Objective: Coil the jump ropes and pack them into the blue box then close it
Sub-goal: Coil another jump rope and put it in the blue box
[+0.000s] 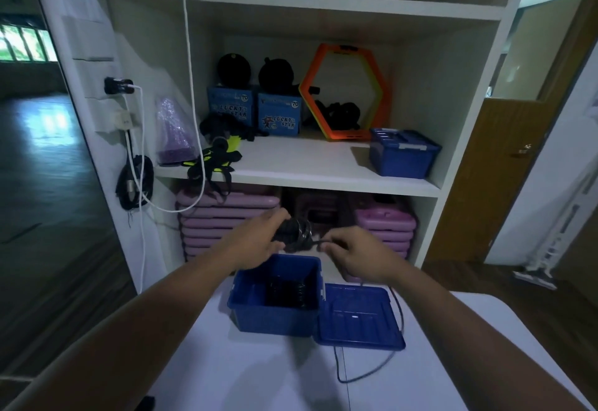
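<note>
An open blue box [275, 316] stands on the white table, with a dark coiled rope [286, 292] lying inside it. Its blue lid [357, 315] lies flat to the right of it. Above the box, my left hand [259, 237] grips a black coiled jump rope [294, 232]. My right hand [351, 257] pinches the free end of that same rope, just right of the coil. A dark rope strand [365, 375] trails from under the lid across the table.
The white table [259, 375] sits before a white shelf unit [307, 164]. A second closed blue box [401, 155], an orange hexagon ring [346, 93] and Lucky Star cartons stand on the middle shelf. Purple step boards [223, 219] are stacked below. White cables hang at left.
</note>
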`<state>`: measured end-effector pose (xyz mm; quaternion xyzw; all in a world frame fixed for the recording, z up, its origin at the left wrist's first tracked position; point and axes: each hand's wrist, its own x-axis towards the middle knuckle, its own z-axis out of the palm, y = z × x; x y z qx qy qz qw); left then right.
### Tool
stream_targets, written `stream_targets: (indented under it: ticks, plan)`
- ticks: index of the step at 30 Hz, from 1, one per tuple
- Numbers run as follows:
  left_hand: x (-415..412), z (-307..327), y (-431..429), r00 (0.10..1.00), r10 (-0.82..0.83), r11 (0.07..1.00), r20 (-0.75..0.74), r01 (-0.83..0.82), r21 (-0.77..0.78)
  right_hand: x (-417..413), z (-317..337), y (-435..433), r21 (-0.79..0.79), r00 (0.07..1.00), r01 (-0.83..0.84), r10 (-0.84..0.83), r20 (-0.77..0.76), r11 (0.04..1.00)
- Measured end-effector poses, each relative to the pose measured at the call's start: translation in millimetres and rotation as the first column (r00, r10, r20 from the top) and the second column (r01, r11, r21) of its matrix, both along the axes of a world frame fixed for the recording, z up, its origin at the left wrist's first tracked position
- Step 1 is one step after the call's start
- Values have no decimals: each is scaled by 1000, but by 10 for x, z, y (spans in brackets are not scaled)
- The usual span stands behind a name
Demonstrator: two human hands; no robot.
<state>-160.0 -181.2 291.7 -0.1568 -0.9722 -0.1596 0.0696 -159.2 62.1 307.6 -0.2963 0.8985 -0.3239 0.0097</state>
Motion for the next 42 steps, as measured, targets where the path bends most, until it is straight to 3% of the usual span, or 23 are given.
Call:
stream_targets:
  ticks: [3,5,8,11,16,19,22,24,28,31,34,36,40,42]
  plan:
    - [140,100,22,935,-198,972,294,150,179,-107,180,86,-24,991,25,-28,-133,999]
    - [258,201,46,876,-327,915,353,201,349,-195,259,161,-88,989,11,-24,-147,996]
    - [435,375,112,816,-486,777,312,240,582,-256,289,242,-323,1000,-5,12,20,946]
    - [534,476,126,807,-554,632,204,248,734,-185,123,245,-535,965,-19,156,211,845]
    - [454,419,188,927,-367,496,74,127,859,12,-361,-46,-615,894,200,114,432,763]
    - [310,340,223,986,-159,519,43,46,854,62,-538,-164,-558,898,202,76,434,805]
    - [138,295,167,987,144,700,-72,-50,713,102,-582,-143,-420,916,151,33,401,895]
    - [55,233,111,961,235,841,-144,-127,525,103,-543,-132,-324,941,93,23,337,941]
    - [-21,55,90,965,202,978,-165,-190,89,17,-385,-152,7,998,-36,36,49,999]
    - [-18,-6,70,999,51,998,0,-51,-38,-95,-192,-104,115,986,1,18,-166,993]
    - [68,-20,60,957,-138,988,256,116,97,-173,55,-18,133,964,0,36,-265,991]
    - [192,26,98,900,-275,946,339,190,265,-199,160,47,105,966,-40,66,-250,994]
    - [394,193,122,821,-468,743,329,164,649,-221,208,164,-242,999,-32,30,-13,970]
    - [440,256,118,813,-502,662,295,141,737,-216,152,187,-428,995,-15,56,84,903]
